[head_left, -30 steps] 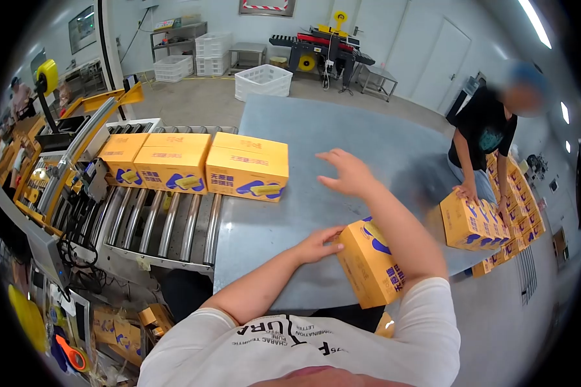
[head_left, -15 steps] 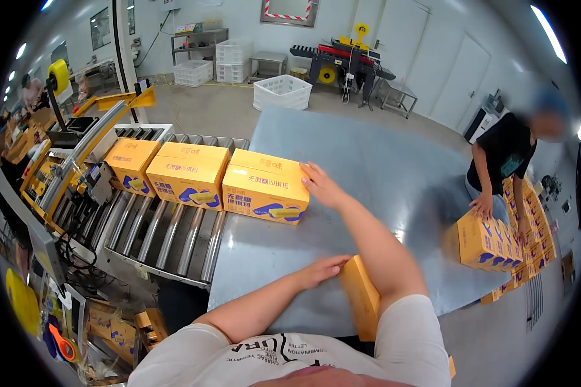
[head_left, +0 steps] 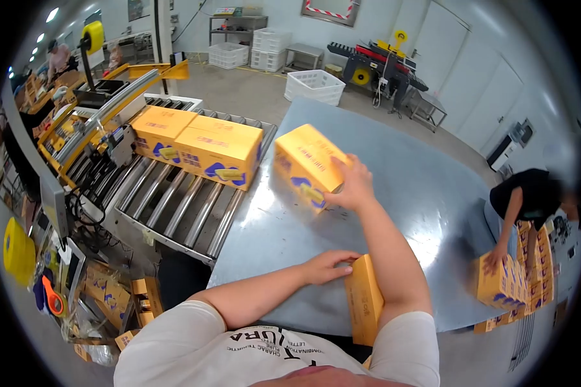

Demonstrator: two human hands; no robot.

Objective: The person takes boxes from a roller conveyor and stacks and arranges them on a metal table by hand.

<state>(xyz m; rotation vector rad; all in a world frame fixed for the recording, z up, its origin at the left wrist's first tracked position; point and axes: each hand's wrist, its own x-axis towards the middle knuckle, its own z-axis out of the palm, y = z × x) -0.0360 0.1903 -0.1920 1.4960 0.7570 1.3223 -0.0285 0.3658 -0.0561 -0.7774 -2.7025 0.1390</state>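
My right hand (head_left: 354, 184) grips the near right end of a yellow carton (head_left: 305, 160) with blue printing, thumb on the front and fingers over the top. This carton sits turned at an angle on the metal table, apart from the roller conveyor. Lower down, my left hand (head_left: 331, 267) has its fingers on the upper left edge of another yellow carton (head_left: 365, 300), close to my body. My right forearm passes over that carton and hides part of it. Two more yellow cartons (head_left: 218, 146) (head_left: 161, 126) stand end to end on the rollers.
The metal table (head_left: 407, 213) adjoins the roller conveyor (head_left: 174, 208) and a taping machine (head_left: 110, 122). At right a co-worker (head_left: 523, 197) bends over a row of cartons (head_left: 501, 280) beside stacked ones. A white crate (head_left: 314, 87) stands beyond the table.
My right hand has pulled the front carton away from the row and turned it on the table. My left hand stays at the nearer carton. The co-worker has bent lower.
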